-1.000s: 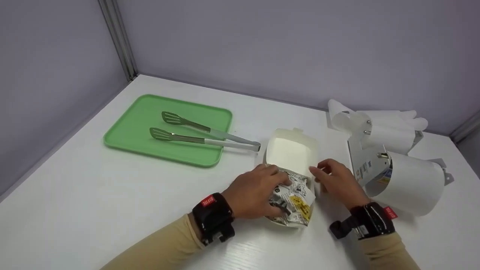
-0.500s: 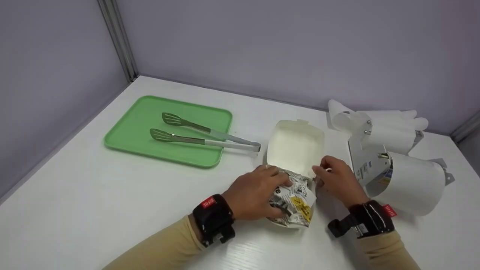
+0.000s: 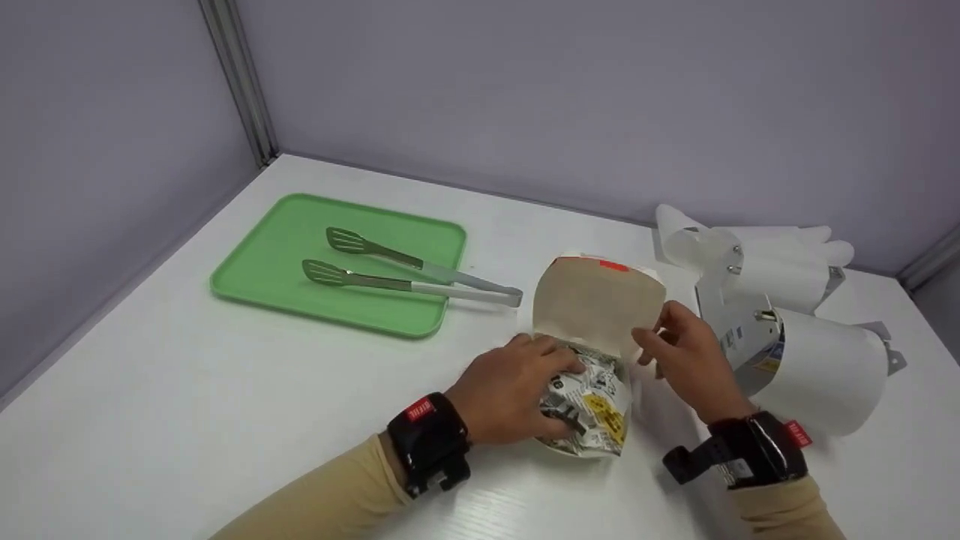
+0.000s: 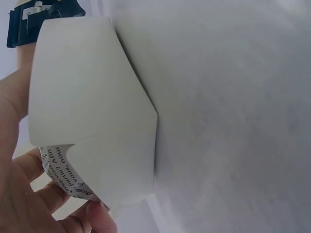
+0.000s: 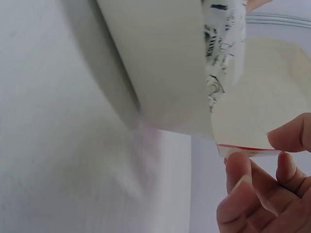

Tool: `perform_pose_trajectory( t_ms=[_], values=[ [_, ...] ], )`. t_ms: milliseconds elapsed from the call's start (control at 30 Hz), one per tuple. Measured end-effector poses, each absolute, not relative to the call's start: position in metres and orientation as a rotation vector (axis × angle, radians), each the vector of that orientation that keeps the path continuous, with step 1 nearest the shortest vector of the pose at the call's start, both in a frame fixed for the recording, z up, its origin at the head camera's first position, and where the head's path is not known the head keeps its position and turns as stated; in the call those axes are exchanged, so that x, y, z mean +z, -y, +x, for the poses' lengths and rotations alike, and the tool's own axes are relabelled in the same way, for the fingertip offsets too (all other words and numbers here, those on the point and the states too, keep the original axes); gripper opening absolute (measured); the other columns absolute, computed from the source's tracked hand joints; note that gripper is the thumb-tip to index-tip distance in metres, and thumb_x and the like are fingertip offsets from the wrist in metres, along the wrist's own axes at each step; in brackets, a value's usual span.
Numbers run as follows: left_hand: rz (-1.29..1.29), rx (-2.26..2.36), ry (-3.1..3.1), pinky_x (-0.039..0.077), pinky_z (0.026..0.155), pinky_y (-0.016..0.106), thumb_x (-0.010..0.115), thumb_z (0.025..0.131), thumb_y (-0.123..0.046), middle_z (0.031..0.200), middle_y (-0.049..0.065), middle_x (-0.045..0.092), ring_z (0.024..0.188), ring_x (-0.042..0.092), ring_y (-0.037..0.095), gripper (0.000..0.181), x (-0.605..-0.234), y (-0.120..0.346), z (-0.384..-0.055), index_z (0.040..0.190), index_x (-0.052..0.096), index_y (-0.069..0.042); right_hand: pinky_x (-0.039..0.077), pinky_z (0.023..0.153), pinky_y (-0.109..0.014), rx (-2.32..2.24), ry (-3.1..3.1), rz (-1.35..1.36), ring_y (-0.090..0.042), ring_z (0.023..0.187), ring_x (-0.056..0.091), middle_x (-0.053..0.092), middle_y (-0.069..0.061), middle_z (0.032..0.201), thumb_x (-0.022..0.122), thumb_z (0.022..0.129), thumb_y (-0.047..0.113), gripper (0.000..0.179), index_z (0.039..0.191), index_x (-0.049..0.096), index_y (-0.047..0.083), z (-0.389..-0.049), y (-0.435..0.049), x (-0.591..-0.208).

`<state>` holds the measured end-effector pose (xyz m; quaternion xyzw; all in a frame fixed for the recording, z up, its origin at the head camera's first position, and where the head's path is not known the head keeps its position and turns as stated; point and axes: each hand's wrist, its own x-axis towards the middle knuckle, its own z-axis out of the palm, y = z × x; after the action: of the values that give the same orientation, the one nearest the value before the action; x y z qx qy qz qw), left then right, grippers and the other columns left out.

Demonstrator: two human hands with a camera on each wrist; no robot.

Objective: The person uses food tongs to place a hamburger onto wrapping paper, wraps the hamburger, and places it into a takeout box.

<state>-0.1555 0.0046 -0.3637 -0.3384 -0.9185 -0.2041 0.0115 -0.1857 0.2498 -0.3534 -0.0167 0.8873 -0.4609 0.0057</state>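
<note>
A white cardboard clamshell box stands on the table, holding a paper-wrapped bundle printed in black and yellow. Its lid is tilted up at the back, pale inside with red marks along the far edge. My left hand lies over the box's left side, fingers and thumb bent over the bundle and holding it down in the box. At the lid's right edge, my right hand pinches the cardboard between thumb and fingers, as the right wrist view shows. What the wrapping contains is hidden.
A green tray sits at the left, with metal tongs lying on it, their handle end past its right rim. Rolled white sheets with metal fasteners lie close to my right hand. Grey-purple walls border the table.
The lid first leaned farther back and now stands more upright, its red-marked edge showing. My right hand has shifted slightly right along with it. My left hand stays on the bundle.
</note>
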Motion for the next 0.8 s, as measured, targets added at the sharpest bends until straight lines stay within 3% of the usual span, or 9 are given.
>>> perform_pose_trajectory(
  t_ms=[300,500,633,800],
  values=[
    [-0.978,-0.621,2.859,0.054,0.097,0.035,0.08,0.077,-0.044,0.143,-0.003,0.057,0.125,0.055,0.02,0.069,-0.365,-0.007,-0.147,0.141,0.056,-0.028,0.054,0.065,-0.028,-1.374,-2.851,-0.271,-0.023,0.09,0.064,0.064,-0.017,0.129,0.056,0.104,0.014,0.035,0.135,0.042,0.009,-0.173,-0.248,-0.35],
    [-0.97,-0.591,2.861,0.054,0.096,0.038,0.078,0.079,-0.049,0.147,-0.001,0.055,0.125,0.056,0.022,0.076,-0.366,-0.009,-0.146,0.147,0.051,-0.031,0.052,0.071,-0.03,-1.254,-2.865,-0.368,-0.027,0.097,0.061,0.06,-0.009,0.134,0.051,0.107,0.027,0.038,0.144,0.044,0.026,-0.163,-0.248,-0.349],
    [-0.968,-0.599,2.866,0.054,0.094,0.037,0.077,0.08,-0.051,0.149,-0.003,0.053,0.125,0.055,0.021,0.076,-0.365,-0.009,-0.146,0.148,0.049,-0.033,0.052,0.073,-0.031,-1.217,-2.855,-0.381,-0.027,0.098,0.061,0.059,-0.006,0.135,0.052,0.107,0.022,0.039,0.144,0.047,0.03,-0.161,-0.249,-0.347],
    [-0.953,-0.59,2.861,0.053,0.091,0.035,0.076,0.081,-0.046,0.144,-0.006,0.059,0.114,0.059,0.02,0.072,-0.366,-0.008,-0.146,0.148,0.05,-0.034,0.052,0.075,-0.028,-1.178,-2.842,-0.443,-0.029,0.098,0.06,0.059,-0.005,0.135,0.054,0.104,0.012,0.044,0.146,0.048,0.026,-0.16,-0.251,-0.345]
  ],
)
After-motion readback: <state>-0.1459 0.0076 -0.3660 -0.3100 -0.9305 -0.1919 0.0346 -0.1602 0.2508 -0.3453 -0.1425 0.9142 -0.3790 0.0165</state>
